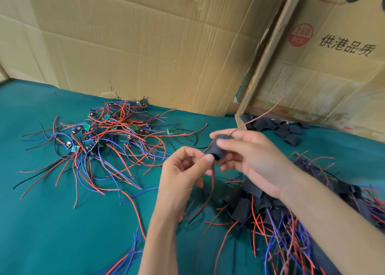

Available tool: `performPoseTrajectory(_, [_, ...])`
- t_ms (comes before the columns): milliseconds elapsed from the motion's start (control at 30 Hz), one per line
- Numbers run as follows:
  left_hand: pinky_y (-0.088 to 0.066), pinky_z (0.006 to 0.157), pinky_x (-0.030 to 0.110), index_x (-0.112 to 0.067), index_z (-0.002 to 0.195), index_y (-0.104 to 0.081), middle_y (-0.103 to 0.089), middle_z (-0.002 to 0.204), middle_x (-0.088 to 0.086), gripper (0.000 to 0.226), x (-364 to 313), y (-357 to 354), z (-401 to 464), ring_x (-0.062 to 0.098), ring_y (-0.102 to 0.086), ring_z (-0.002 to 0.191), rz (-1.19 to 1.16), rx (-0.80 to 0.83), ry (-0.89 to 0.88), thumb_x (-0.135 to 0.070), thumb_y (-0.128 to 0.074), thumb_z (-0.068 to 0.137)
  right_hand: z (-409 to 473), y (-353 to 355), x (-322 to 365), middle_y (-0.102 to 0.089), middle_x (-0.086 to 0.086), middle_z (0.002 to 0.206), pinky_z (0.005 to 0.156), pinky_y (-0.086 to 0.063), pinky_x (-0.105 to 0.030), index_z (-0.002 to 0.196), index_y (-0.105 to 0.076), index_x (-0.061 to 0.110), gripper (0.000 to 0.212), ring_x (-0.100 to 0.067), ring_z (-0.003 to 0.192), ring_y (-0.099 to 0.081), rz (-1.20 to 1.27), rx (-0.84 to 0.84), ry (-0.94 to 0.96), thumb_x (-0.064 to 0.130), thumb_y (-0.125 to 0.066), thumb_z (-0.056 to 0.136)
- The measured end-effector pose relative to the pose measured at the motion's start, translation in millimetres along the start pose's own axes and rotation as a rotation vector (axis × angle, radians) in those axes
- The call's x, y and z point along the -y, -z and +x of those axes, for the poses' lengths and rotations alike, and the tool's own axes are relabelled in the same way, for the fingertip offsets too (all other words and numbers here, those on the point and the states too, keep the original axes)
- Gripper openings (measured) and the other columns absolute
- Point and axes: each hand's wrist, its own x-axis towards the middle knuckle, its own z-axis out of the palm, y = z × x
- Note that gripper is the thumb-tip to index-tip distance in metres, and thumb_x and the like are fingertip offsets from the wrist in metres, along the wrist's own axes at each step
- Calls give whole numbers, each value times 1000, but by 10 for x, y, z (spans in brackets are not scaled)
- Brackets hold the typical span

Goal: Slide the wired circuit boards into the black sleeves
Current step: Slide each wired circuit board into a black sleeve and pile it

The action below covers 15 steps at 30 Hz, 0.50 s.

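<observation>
A soft black fabric sleeve [217, 147] is held in the right hand [253, 158] above the green cloth-covered counter [52, 222]. Its lower opening is pinched by the left hand [183, 176]. A thin red wire [258, 116] is seen trailing from its top.

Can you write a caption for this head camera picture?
Both hands push a wired board into a black sleeve.

right hand [252, 156]: grips sleeve [218, 147]
left hand [183, 176]: pinches at sleeve's near end
boards [108, 133]: heaped far left
cloth [52, 222]: green
</observation>
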Motion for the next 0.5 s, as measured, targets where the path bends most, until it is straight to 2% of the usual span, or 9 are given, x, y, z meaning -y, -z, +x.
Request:
performPoseTrajectory(33, [-44, 50, 19, -16, 81, -66, -69, 73, 7, 15, -3, 10, 2, 16, -67, 68, -16, -1, -4, -26, -77, 79, -1, 100, 67, -69, -19, 82, 51, -53, -25, 108, -72, 2, 20, -24, 63, -65, 13, -54, -1, 1, -56, 97])
performPoseTrajectory(100, [-48, 53, 22, -18, 79, -68, -70, 75, 7, 9, 14, 63, 23, 17, -68, 73, 20, -123, -33, -17, -73, 86, -37, 415, 251, -70, -20, 77, 42, -47, -22, 98, -77, 4, 20, -22, 58, -60, -13, -132, -11, 7, -59, 90])
performPoseTrajectory(167, [-55, 61, 28, -15, 81, -68, -71, 76, 3, 13, 84, 132, 60, 16, -67, 73, 252, -332, -98, -3, -69, 88, -139, 776, 428, -72, -21, 74, 40, -43, -21, 97, -78, 6, 30, -19, 54, -55, -164, -104, -58, 23, -69, 75])
performPoseTrajectory(233, [-56, 80, 36, -15, 87, -69, -71, 84, -3, 14, 133, 159, 70, 12, -66, 79, 568, -440, -177, -2, -69, 85, -258, 1057, 563, -75, -19, 77, 39, -41, -23, 101, -78, 14, 48, -18, 52, -58, -428, -24, -179, 42, -80, 61])
performPoseTrajectory(300, [-48, 92, 33, -18, 102, -71, -71, 103, -3, 19, 171, 121, 53, 16, -64, 94, 800, -362, -208, -9, -70, 86, -301, 1263, 649, -77, -7, 75, 36, -40, -23, 94, -79, 29, 50, -15, 49, -61, -787, -43, -284, 60, -89, 56])
performPoseTrajectory(333, [-42, 96, 30, -19, 112, -70, -70, 113, -2, 25, 199, 94, 48, 20, -61, 103, 918, -294, -215, -14, -70, 88, -269, 1363, 685, -77, -2, 73, 36, -40, -23, 90, -78, 34, 45, -12, 47, -61, -953, -109, -291, 65, -86, 59])
performPoseTrajectory(367, [-35, 99, 27, -20, 121, -69, -68, 122, -2, 32, 231, 65, 45, 24, -58, 110, 1028, -236, -227, -18, -69, 89, -200, 1461, 710, -77, -1, 72, 36, -41, -22, 88, -78, 33, 40, -9, 45, -60, -1061, -201, -256, 65, -80, 65])
performPoseTrajectory(433, [-30, 99, 25, -23, 133, -64, -66, 129, -5, 40, 273, 6, 25, 28, -51, 111, 1112, -182, -243, -25, -67, 93, 22, 1640, 693, -77, 0, 70, 36, -41, -21, 85, -77, 22, 28, -6, 43, -59, -1080, -344, -151, 49, -76, 82])
performPoseTrajectory(500, [-32, 99, 27, -25, 134, -64, -65, 126, -5, 41, 290, -25, 12, 27, -46, 109, 1144, -193, -235, -29, -66, 93, 296, 1641, 618, -76, -1, 69, 37, -43, -20, 87, -75, 16, 13, -10, 48, -61, -1084, -341, -109, 28, -74, 91])
